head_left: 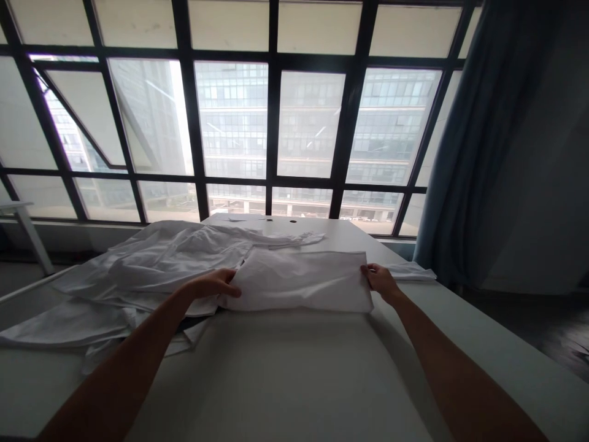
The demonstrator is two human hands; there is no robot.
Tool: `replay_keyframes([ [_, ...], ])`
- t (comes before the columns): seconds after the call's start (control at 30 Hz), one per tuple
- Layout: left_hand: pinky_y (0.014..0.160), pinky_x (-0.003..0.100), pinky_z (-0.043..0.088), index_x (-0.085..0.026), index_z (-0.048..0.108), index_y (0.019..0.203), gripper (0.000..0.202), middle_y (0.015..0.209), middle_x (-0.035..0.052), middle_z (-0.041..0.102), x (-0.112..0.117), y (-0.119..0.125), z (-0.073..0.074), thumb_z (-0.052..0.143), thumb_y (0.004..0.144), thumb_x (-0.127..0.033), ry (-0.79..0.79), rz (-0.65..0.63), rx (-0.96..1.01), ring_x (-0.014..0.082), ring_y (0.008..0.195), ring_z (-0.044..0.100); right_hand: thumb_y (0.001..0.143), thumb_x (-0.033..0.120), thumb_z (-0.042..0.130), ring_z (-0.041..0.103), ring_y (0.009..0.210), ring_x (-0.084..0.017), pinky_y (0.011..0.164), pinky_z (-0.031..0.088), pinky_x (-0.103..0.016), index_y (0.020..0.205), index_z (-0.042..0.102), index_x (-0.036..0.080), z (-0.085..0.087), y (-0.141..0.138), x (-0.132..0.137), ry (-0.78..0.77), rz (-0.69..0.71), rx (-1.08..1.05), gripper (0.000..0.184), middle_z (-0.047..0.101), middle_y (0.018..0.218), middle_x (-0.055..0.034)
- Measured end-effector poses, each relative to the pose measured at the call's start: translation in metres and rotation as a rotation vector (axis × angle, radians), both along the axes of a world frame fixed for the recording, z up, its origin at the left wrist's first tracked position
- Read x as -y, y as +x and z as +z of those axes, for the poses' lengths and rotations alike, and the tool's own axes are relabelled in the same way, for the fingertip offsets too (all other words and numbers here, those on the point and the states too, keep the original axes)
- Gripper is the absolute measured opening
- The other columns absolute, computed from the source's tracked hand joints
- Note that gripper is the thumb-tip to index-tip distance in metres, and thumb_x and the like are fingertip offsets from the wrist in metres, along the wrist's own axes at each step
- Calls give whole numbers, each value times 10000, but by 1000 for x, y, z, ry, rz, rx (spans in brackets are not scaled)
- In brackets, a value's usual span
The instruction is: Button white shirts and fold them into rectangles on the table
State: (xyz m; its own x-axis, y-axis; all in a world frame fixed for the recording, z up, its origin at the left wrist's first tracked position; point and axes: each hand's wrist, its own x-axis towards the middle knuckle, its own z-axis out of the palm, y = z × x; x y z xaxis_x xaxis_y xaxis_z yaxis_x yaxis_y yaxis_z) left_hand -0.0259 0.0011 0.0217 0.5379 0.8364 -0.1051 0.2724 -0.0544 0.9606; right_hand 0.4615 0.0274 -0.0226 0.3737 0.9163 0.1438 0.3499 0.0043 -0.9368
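While the left hand [214, 283] pinches the near left corner of the folded white cloth [304, 282], the right hand [380, 282] grips its right edge between thumb and fingers, holding it stretched over the table [299, 380]; whether its lower edge touches the tabletop I cannot tell. A rumpled heap of white fabric [170, 258] crowds the cloth's left side, partly hidden by the left forearm, and reaches behind it. Right of the cloth, past the right hand, lies another white piece [411, 271]. Beyond the cloth stand black-framed windows [234, 116], with a blue curtain [478, 153] farther right.
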Motion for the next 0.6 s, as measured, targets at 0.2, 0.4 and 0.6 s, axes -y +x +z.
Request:
replay_keyframes([
  [0.2, 837, 330, 540, -158, 671, 1098, 656, 1063, 109, 716, 10, 32, 1, 891, 543, -430, -86, 213, 196, 268, 995, 665, 756, 431, 638, 451, 493, -106, 446, 406, -227, 825, 582, 186, 0, -15, 2, -26, 159, -54, 260, 495, 574, 43],
  [0.4, 704, 290, 551, -139, 658, 1063, 643, 937, 80, 727, 6, 27, 9, 917, 512, -344, 1, 331, 391, 223, 815, 689, 765, 382, 627, 409, 444, -98, 406, 349, -224, 805, 544, 196, 3, -8, -1, 61, 51, -179, 208, 506, 555, 37],
  [0.6, 643, 255, 537, -176, 622, 1105, 650, 845, 25, 720, -1, 22, 15, 896, 532, -315, 151, 490, 587, 172, 725, 669, 796, 335, 598, 442, 461, -99, 424, 392, -213, 833, 547, 207, 17, -16, 6, 55, 56, -297, 143, 506, 593, 35],
])
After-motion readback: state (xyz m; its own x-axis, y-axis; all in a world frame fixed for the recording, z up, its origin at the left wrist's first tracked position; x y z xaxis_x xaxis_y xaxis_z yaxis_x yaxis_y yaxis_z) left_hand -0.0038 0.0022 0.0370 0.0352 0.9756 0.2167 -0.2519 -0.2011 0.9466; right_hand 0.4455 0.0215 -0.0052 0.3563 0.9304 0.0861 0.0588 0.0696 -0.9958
